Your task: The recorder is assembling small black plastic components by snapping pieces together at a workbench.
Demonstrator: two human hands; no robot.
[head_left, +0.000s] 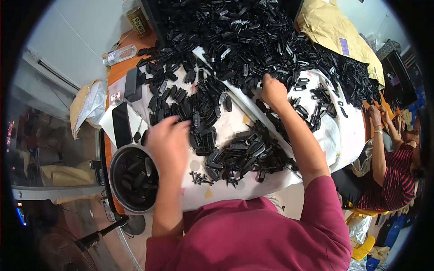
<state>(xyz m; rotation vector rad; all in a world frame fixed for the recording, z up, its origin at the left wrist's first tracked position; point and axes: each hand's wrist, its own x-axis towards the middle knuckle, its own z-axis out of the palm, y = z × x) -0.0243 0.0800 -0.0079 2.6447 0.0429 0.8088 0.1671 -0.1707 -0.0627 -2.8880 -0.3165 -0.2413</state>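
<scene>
My left hand is smeared by motion above the left side of the table, beside a heap of small black plastic parts. Whether it holds anything does not show. Farther out, my right hand reaches to the near edge of a large pile of black plastic parts. Its fingers are closed and mostly turned away, so anything between them is hidden. Close to my body lies another heap of elongated black parts, with several small black pieces at its left. A round bowl with black parts inside stands left of my left hand.
A pale strip runs diagonally across the cloth-covered table. At left lie a phone, a dark box and a clear plastic bottle. Brown paper covers the far right. Another person works at right.
</scene>
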